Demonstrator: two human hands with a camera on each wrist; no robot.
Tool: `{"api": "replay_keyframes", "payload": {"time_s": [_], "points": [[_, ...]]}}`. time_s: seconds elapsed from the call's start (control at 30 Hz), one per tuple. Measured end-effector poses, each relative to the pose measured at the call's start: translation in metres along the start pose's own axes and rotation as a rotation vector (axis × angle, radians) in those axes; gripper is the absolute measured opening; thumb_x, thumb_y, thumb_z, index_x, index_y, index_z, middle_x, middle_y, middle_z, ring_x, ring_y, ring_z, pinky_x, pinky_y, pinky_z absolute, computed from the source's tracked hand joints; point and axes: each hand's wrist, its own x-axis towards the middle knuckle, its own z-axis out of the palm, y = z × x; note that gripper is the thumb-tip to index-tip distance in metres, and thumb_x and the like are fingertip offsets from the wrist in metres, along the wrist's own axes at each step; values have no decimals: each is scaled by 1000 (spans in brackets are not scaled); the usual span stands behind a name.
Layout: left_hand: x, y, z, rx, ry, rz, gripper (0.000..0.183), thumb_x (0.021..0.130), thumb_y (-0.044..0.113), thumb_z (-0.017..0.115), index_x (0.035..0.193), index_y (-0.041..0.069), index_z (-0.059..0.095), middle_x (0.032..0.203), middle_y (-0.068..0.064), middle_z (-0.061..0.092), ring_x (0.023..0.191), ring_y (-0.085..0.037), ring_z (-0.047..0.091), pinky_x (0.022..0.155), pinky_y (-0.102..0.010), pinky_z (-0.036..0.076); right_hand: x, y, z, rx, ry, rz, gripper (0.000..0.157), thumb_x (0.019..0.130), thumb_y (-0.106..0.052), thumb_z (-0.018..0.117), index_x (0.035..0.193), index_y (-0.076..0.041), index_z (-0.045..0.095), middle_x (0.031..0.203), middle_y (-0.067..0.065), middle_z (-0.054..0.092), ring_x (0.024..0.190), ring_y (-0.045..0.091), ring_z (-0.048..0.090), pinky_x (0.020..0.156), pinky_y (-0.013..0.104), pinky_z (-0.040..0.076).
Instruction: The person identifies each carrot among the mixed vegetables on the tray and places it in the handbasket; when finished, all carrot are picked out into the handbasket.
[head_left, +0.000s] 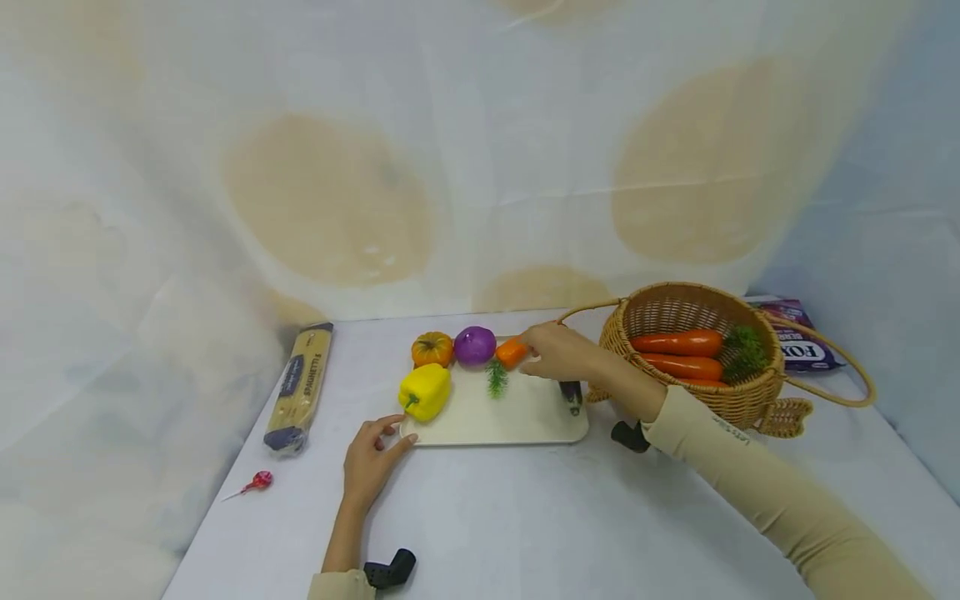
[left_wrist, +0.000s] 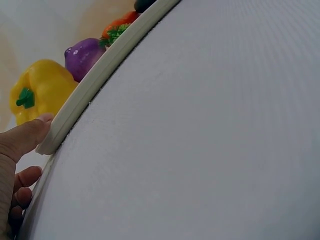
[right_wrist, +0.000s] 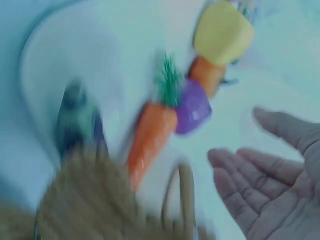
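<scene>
My left hand [head_left: 369,460] holds the near left corner of a cream tray [head_left: 487,423], its thumb [left_wrist: 31,134] against the rim and the other fingers curled around the corner. On the tray lie a yellow bell pepper [head_left: 425,392], a small pumpkin [head_left: 432,349], a purple onion [head_left: 475,345], a carrot [head_left: 512,353] with green leaves and a dark eggplant [head_left: 572,395]. My right hand [head_left: 561,353] is over the far right part of the tray, overlapping the carrot in the head view. In the blurred right wrist view, its loosely bent fingers [right_wrist: 250,185] stand apart from the carrot.
A wicker basket [head_left: 738,408] with several carrots [head_left: 678,342] stands right of the tray, one handle reaching toward it. Behind it is a purple packet [head_left: 806,337]. At the left lie a spaghetti pack [head_left: 303,383] and a red lollipop [head_left: 262,480]. A cloth hangs behind the table.
</scene>
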Motion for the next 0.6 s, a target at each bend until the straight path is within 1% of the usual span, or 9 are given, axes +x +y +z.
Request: {"api": "replay_keyframes", "payload": {"time_s": [0.03, 0.1, 0.17, 0.27, 0.33, 0.37, 0.43, 0.5, 0.6], "points": [[0, 0, 0, -1, -2, -3, 40, 82, 40, 80, 119, 25, 71, 97, -2, 62, 79, -16, 46, 69, -30, 35, 6, -1, 8, -5, -11, 18, 42, 92, -21, 69, 127, 3, 63, 123, 18, 65, 110, 31, 62, 93, 44, 51], [0, 0, 0, -5, -3, -5, 40, 82, 40, 80, 118, 26, 71, 97, -1, 62, 79, -16, 46, 69, -30, 36, 18, -4, 22, -30, -30, 50, 42, 92, -20, 70, 126, 4, 62, 125, 20, 63, 113, 33, 61, 95, 45, 50], [1, 1, 1, -9, 3, -3, 40, 81, 39, 81, 117, 25, 72, 96, -1, 62, 78, -16, 46, 69, -30, 36, 30, -6, 39, -96, -20, 94, 40, 92, -24, 70, 121, 3, 63, 119, 19, 64, 105, 32, 63, 88, 45, 53], [2, 2, 2, -11, 6, 1, 39, 81, 38, 82, 117, 25, 72, 95, -1, 62, 78, -16, 46, 69, -30, 35, 43, -6, 62, -245, 41, 160, 39, 94, -30, 68, 113, 4, 63, 103, 19, 64, 91, 31, 63, 76, 44, 55], [2, 2, 2, -5, -2, -1, 40, 81, 38, 81, 117, 26, 72, 96, -1, 62, 78, -16, 46, 69, -30, 35, 49, -5, 76, -363, 99, 195, 40, 96, -34, 64, 107, 5, 63, 93, 19, 63, 83, 32, 64, 69, 43, 56], [2, 3, 2, -2, -8, -3, 40, 81, 39, 81, 118, 26, 72, 96, -1, 62, 78, -16, 46, 69, -31, 35, 52, -4, 81, -414, 125, 211, 40, 98, -35, 62, 104, 5, 63, 89, 20, 63, 81, 32, 64, 68, 43, 56], [2, 3, 2, 5, -15, -9, 41, 81, 40, 81, 118, 26, 71, 97, -1, 62, 78, -16, 46, 69, -30, 35, 56, -3, 88, -491, 163, 231, 36, 100, -30, 57, 99, 6, 62, 82, 20, 62, 74, 32, 63, 62, 42, 56], [2, 4, 2, 10, -17, -18, 41, 81, 40, 81, 118, 26, 71, 97, -1, 62, 78, -16, 46, 69, -31, 35, 59, -2, 92, -520, 185, 245, 33, 101, -26, 53, 92, 4, 61, 76, 19, 61, 68, 32, 62, 58, 42, 54], [2, 4, 0, 13, -10, -28, 41, 81, 39, 81, 118, 26, 71, 97, -2, 62, 79, -16, 46, 69, -31, 35, 64, -2, 94, -489, 182, 278, 27, 102, -20, 47, 91, 1, 58, 75, 19, 60, 68, 31, 61, 57, 42, 54]]}}
